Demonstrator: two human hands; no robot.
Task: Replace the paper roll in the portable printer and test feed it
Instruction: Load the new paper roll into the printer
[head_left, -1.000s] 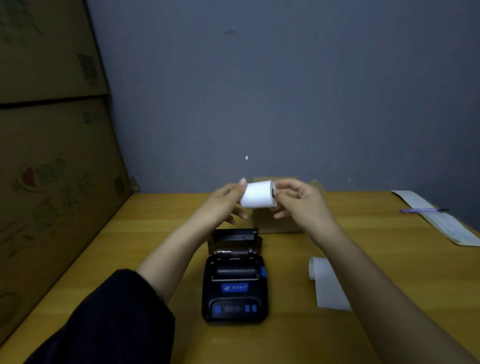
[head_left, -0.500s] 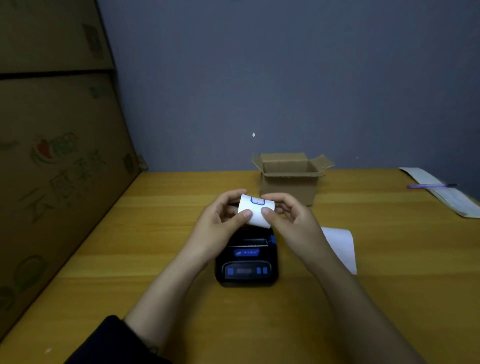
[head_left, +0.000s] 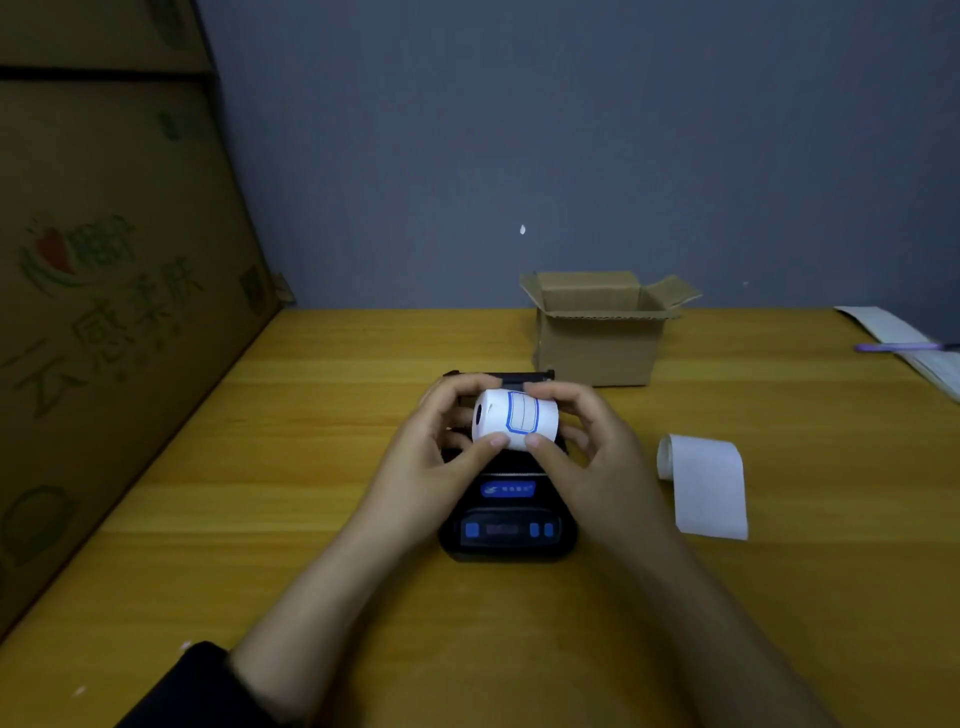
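Observation:
A white paper roll (head_left: 514, 418) with a blue-outlined label lies sideways between my two hands, directly above the open paper bay of the black portable printer (head_left: 508, 525). My left hand (head_left: 441, 441) grips the roll's left end and front with thumb and fingers. The roll's right side is held by my right hand (head_left: 587, 447). The printer's lid (head_left: 498, 375) stands open behind the roll. The bay itself is hidden by the roll and my fingers. The printer's front shows blue buttons and a blue badge.
A partly unrolled white paper roll (head_left: 701, 483) lies on the wooden table (head_left: 311, 519) right of the printer. An open small cardboard box (head_left: 597, 327) stands behind. Large cardboard boxes (head_left: 104, 312) line the left side. Papers and a purple pen (head_left: 904, 345) sit far right.
Both hands have brought the roll down from chest height to just above the printer's open bay, and turned it so the blue label faces up.

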